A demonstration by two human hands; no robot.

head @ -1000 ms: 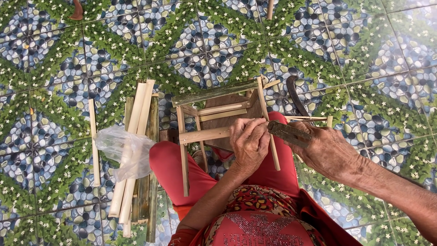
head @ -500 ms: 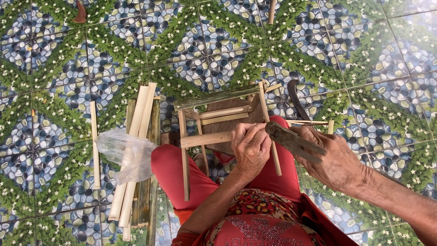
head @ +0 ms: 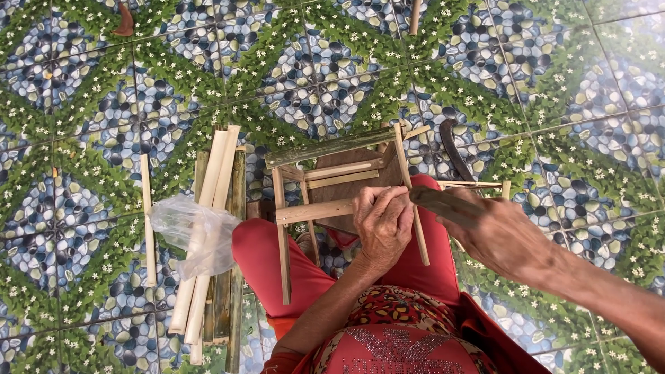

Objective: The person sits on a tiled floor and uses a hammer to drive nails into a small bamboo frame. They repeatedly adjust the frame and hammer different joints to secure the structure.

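A small frame of bamboo sticks (head: pixel 325 181) rests on my red-trousered lap (head: pixel 277 263). My left hand (head: pixel 382 223) is closed around one upright stick of the frame (head: pixel 418 232) near the frame's right side. My right hand (head: pixel 502 237) grips a dark flat blade tool (head: pixel 443 206), whose tip points left and sits close to my left hand's fingers. Whether the blade touches the stick I cannot tell.
A bundle of split bamboo pieces (head: pixel 211 228) lies on the patterned tile floor (head: pixel 90 104) to my left, with a clear plastic bag (head: pixel 194 232) over it. One loose stick (head: pixel 147 221) lies further left. A dark curved blade (head: pixel 454 152) and thin sticks (head: pixel 474 185) lie to the right.
My left hand has shifted slightly on the upright stick, and my right hand with the tool has moved a little closer to it. The frame stays on my lap.
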